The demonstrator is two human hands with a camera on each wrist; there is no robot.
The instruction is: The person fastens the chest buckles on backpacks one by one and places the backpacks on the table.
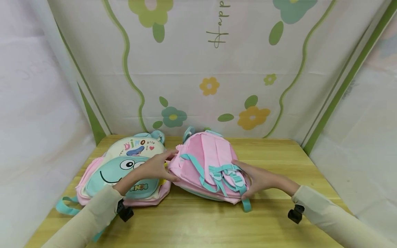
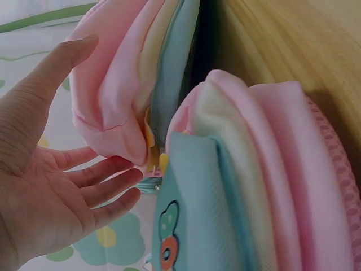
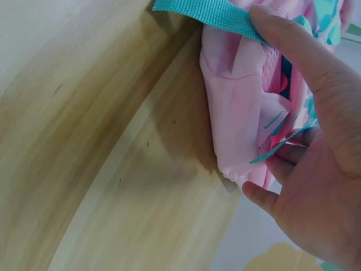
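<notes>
Backpack in pink fabric (image 1: 209,155) lies strap side up near the middle of a wooden table (image 1: 273,227), with a person's hands at its two ends. The left hand (image 1: 156,167) rests against its left end, fingers fairly straight and a little apart, thumb along one side and fingertips at the other. The right hand (image 1: 258,177) grips the opposite lower corner: the thumb presses a turquoise strap end (image 3: 211,16) while the fingers bend round the far side, with the little finger standing off from the others. Holding both ends probably keeps the soft bag level and stops it sagging; how firmly either hand squeezes cannot be told.

Just left of it lies a dinosaur backpack (image 1: 116,168), its teal smiling pocket facing up, partly hidden by the left forearm. Whether the two bags touch is unclear. Set this close, they leave the left hand little room, which may be why it reaches across the dinosaur bag. Behind the table hangs a pale cloth (image 1: 183,58) printed with flowers.
</notes>
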